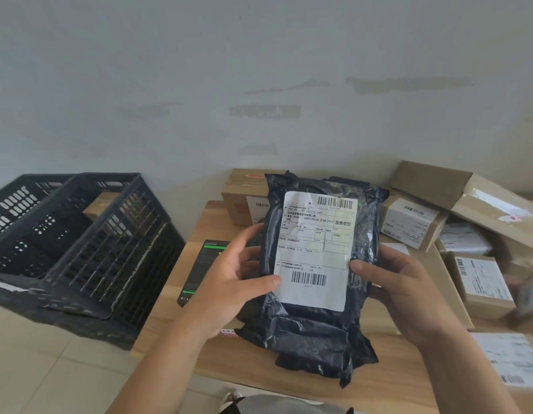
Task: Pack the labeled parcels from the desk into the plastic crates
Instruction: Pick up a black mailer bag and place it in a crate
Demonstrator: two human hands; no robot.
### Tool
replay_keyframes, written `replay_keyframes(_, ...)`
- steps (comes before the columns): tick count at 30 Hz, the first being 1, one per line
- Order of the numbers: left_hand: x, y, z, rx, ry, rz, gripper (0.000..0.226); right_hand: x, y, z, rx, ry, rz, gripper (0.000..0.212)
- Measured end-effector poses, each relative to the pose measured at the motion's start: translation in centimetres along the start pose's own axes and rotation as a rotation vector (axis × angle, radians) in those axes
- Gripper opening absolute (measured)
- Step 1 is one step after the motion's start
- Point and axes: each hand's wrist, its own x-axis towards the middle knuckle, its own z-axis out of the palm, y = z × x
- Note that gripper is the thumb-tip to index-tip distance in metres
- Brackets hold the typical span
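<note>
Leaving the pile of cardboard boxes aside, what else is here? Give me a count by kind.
Crates, black: 2
Bag, black, labeled, held by the left hand and right hand: 1
Phone on the desk: 1
Total: 4

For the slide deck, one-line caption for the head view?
Both hands, left and right, hold a labeled black poly parcel above the desk, black crates alongside.
</note>
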Motion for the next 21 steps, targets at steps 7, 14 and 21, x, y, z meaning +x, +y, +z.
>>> replay_keyframes(7,0.3,-0.2,0.6,0.013,0.032,-0.016,0.073,-0.5,0.4,-0.5,-0.006,0.020,0.030,0.042)
replay_keyframes(14,0.2,-0.1,0.7,0.017,0.062,-0.006,0.073,-1.0,0.3,-1.1,-0.089,-0.068,0.032,0.042)
replay_keyframes(21,0.2,0.1,0.4,-0.044,0.094,0.013,0.070,-1.0,0.2,-0.6,-0.049,-0.002,-0.048,0.061)
